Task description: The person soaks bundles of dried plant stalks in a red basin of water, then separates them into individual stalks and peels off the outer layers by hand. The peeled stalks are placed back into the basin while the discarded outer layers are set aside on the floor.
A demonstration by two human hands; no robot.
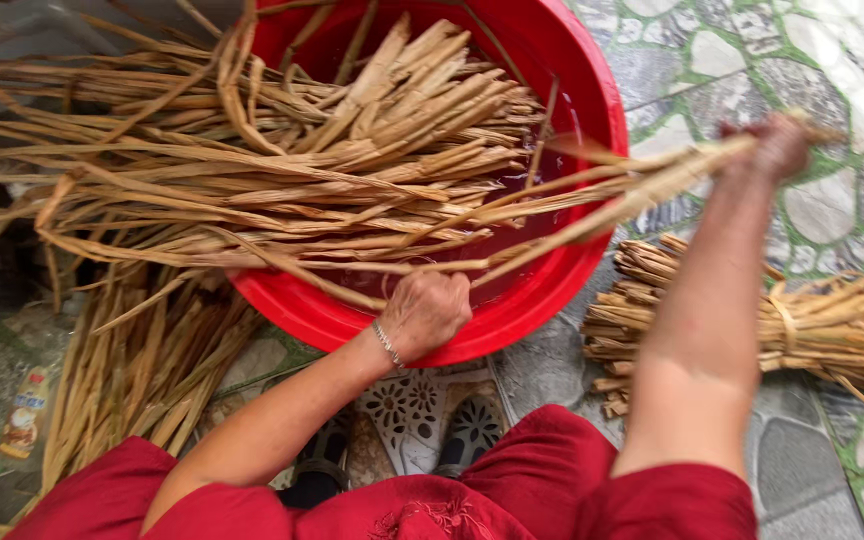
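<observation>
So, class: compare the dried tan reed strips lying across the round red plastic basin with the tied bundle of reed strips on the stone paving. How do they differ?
The dried tan reed strips lie loose and long, spread across the round red plastic basin; the tied bundle of reed strips is bound together by a strip. The loose ones rest over water in the basin; the bundle lies on dry stone paving. Both are the same dry tan material.
</observation>
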